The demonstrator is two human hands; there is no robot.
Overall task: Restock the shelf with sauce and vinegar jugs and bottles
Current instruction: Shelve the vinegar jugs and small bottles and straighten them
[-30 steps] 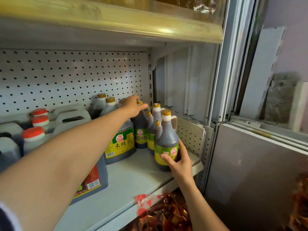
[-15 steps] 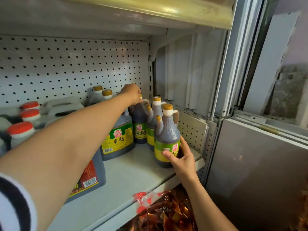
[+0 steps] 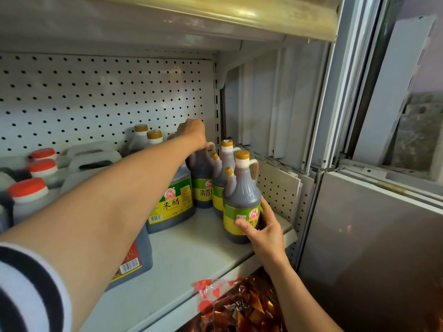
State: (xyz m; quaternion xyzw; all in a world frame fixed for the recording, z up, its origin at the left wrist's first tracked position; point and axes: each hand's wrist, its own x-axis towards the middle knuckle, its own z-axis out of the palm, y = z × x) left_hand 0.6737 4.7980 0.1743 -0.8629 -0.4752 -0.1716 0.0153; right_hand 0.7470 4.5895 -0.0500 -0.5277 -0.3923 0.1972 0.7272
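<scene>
Dark vinegar bottles with gold caps and green-yellow labels stand in a row at the right end of the white shelf (image 3: 191,255). My right hand (image 3: 262,230) grips the base of the front bottle (image 3: 242,195), thumb across its label. My left hand (image 3: 194,133) reaches to the back and closes over the top of the rear bottle (image 3: 202,178); its cap is hidden under my fingers. Between them stands a middle bottle (image 3: 226,154). A larger vinegar jug (image 3: 173,202) with a yellow label sits just left of the row.
Red-capped jugs (image 3: 28,188) and pale-handled jugs (image 3: 91,161) fill the shelf's left part. A pegboard back wall (image 3: 96,97) and an upper shelf (image 3: 215,10) bound the space. A pegboard side panel (image 3: 278,188) closes the right end. Bagged dried chillies (image 3: 239,307) lie below.
My left hand has curled down over the rear bottle's top, where its fingers were stretched out before. The right hand keeps its hold on the front bottle. The view has tilted upward.
</scene>
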